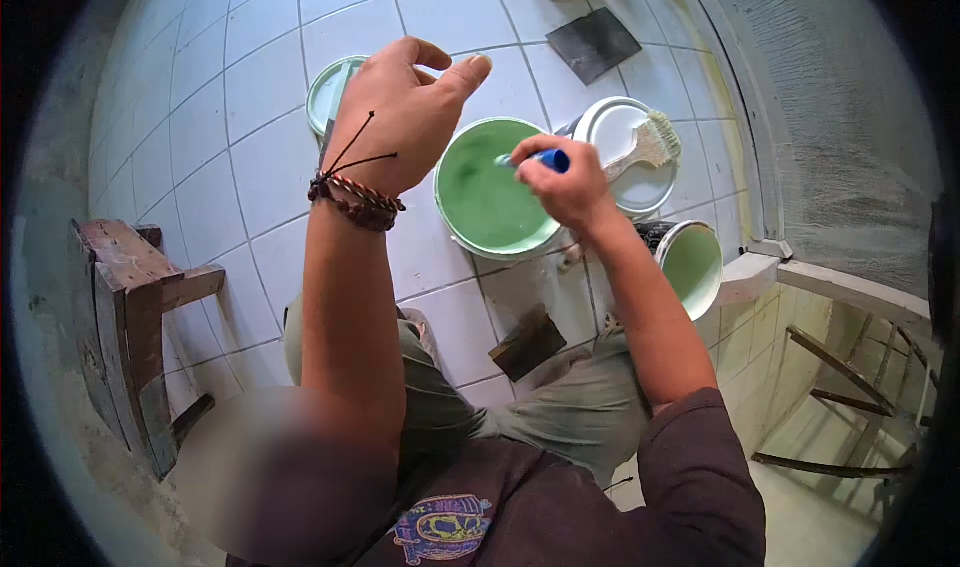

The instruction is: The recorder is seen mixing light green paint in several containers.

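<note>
My right hand [568, 182] is closed round a small blue cylinder [553, 160] with a pale tip, over the right side of a bucket of green paint [465, 222]. I cannot make out its exact kind. Slightly darker streaks show in the paint. My left hand [405, 117] is raised left of the bucket, its thumb apart from the loosely bent fingers; I see nothing in it, though some fingers are hidden. Behind that hand lies a round green-smeared lid [320, 102] with a flat tool on it, partly covered.
Right of the bucket, a wide paintbrush [648, 147] lies on a white-lidded bucket [630, 192]. A smaller tilted pail [695, 267] holds green paint. Dark flat pieces [594, 46] lie on the tiles. A wooden stool [150, 277] stands left, and a framed panel [830, 117] right.
</note>
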Motion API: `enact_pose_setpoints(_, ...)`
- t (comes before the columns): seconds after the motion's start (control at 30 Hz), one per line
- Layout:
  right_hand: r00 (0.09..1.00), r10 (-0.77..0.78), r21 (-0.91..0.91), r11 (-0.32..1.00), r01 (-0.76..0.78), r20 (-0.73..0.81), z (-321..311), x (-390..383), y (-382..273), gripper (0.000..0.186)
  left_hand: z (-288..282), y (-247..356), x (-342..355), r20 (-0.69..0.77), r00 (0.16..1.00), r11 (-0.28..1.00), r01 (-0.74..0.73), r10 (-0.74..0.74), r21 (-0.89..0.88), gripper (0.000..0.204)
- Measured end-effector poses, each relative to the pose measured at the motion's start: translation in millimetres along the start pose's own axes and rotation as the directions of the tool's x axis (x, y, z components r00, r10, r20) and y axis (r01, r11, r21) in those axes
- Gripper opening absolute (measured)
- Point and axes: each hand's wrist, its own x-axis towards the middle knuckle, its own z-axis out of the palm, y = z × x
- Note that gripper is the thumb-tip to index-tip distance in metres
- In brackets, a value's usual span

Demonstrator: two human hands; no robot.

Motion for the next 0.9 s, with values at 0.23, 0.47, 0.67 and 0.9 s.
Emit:
enact_pose_setpoints(0.23,0.969,-0.032,-0.264,0.959,0.098,0.244,-4.8,-8.6,-5.8,0.018,-1.5,3.2,-1.6,0.016,1.0,0.999,0.026,-0.026,-0.026,0.056)
enact_pose_setpoints(0.47,0.999,-0.039,-0.263,0.964,0.028,-0.036,-11.7,0.5,-2.5,0.021,-0.8,9.7,-5.7,0.03,0.999,1.0,0.017,-0.017,-0.018,0.058)
enact_pose_setpoints(0.67,0.956,0.119,-0.118,0.989,-0.089,0.27,1.0,-4.8,-10.5,0.02,0.6,5.0,-2.0,0.012,1.0,1.0,-0.005,0.006,-0.016,0.059)
enact_pose_setpoints(0.9,0.998,-0.066,-0.295,0.954,0.059,-0.014,-10.1,-0.8,-8.2,0.023,-1.3,7.2,-3.1,0.02,1.0,1.0,-0.012,0.013,-0.026,0.059)
